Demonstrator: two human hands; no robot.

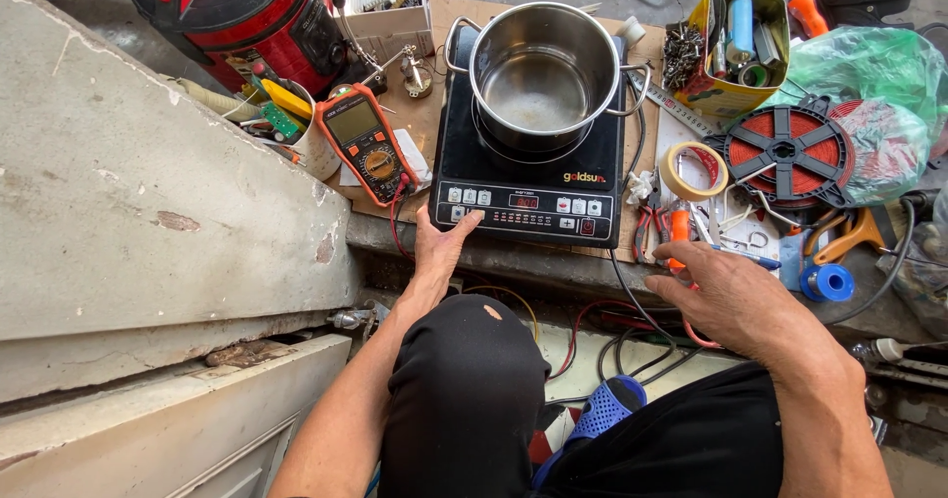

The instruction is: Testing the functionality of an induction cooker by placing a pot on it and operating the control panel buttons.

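Observation:
A black induction cooker (523, 177) lies on the floor with a steel pot (541, 69) standing on its plate. The pot holds a little water. My left hand (439, 246) rests at the cooker's front left corner, a fingertip touching a button on the control panel (521, 209). Its fingers are apart and hold nothing. My right hand (721, 296) hovers to the right of the cooker, fingers spread and empty, near orange-handled pliers (676, 231) and a blue pen (750, 257). My black-clad knee (464, 380) is below the cooker.
An orange multimeter (363, 143) lies left of the cooker, a red round appliance (242, 14) behind it. A tape roll (693, 170), a red coil disc (785, 151), a yellow box of parts (736, 49) and a green bag (869, 69) crowd the right. A concrete slab (148, 192) fills the left.

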